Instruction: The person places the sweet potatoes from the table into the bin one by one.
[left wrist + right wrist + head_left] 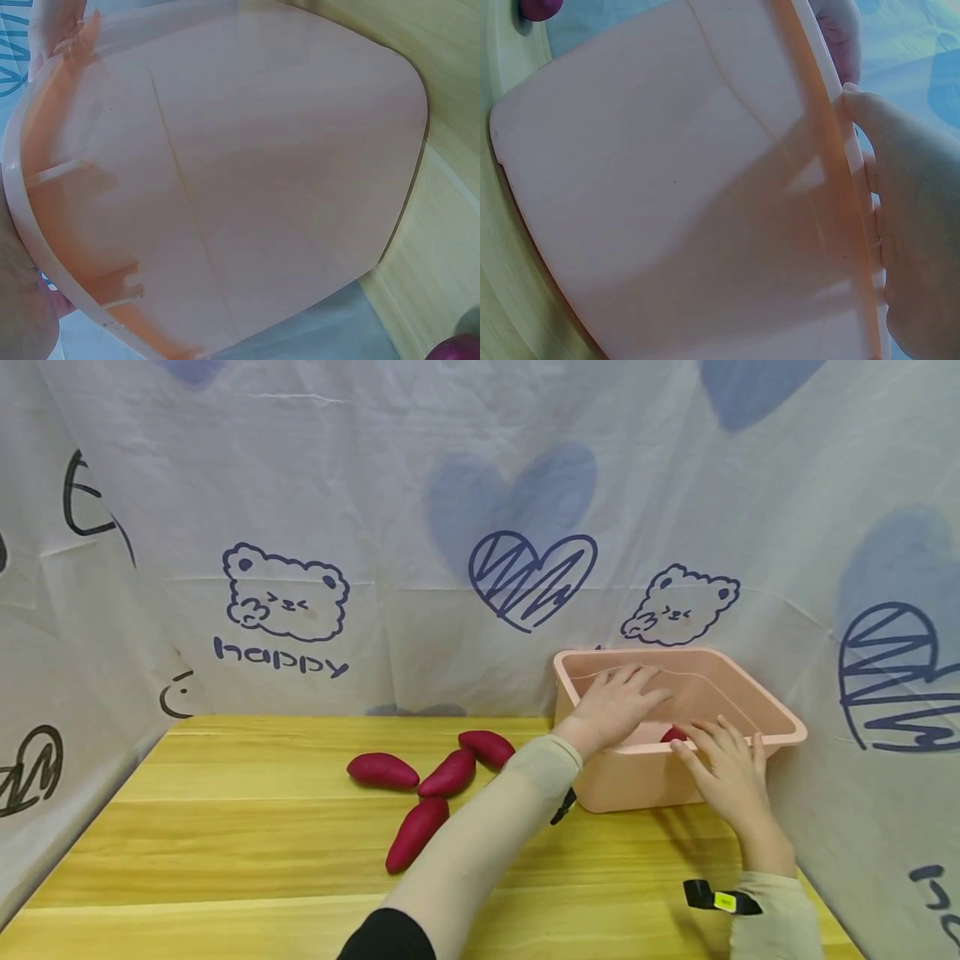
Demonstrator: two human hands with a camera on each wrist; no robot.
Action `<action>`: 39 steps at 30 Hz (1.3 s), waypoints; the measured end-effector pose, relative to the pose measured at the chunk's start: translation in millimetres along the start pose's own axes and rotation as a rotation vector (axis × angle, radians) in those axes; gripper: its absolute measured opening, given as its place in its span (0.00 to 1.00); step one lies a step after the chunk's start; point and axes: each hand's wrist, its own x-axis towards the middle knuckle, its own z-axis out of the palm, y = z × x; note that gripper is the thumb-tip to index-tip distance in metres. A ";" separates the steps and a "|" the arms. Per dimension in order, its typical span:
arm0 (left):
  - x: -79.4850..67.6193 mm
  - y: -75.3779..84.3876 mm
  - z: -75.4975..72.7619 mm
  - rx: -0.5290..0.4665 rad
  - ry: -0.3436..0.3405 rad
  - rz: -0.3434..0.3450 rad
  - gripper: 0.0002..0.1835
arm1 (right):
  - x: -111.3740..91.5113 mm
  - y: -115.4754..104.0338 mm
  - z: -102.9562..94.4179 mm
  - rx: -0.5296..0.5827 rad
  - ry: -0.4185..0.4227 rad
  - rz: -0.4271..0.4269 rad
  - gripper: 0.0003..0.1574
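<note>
A pink plastic bin point(645, 777) stands at the right back of the table. My left hand point(613, 706) reaches over its near left rim, fingers loosely spread above the inside. At the near right rim is my right hand point(727, 772), its fingers apart and extending over the edge. In the right wrist view the thumb tip point(853, 91) is right at the rim. One red-skinned sweet potato point(672, 734) shows inside the bin between the hands, partly hidden by the front wall. Neither hand holds a sweet potato.
Several sweet potatoes lie grouped left of the bin, among them one at the left point(382, 770) and one nearest the front point(417, 835). The wooden table point(225, 835) ends at a printed cloth point(405, 527) hanging behind and at the sides.
</note>
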 end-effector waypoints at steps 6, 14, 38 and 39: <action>0.6 0.0 0.8 -0.007 -0.002 -0.008 0.24 | -0.2 0.0 0.0 0.002 0.001 -0.004 0.36; -1.3 1.6 1.4 -0.024 -0.027 -0.067 0.22 | -1.0 1.9 1.1 0.000 0.008 -0.004 0.35; -18.5 -15.1 -4.3 -0.020 0.068 -0.175 0.21 | 1.8 0.2 0.0 0.005 0.011 0.006 0.35; -19.6 -15.9 -5.2 -0.020 0.072 -0.178 0.21 | 1.8 0.0 -0.1 0.004 0.010 0.007 0.35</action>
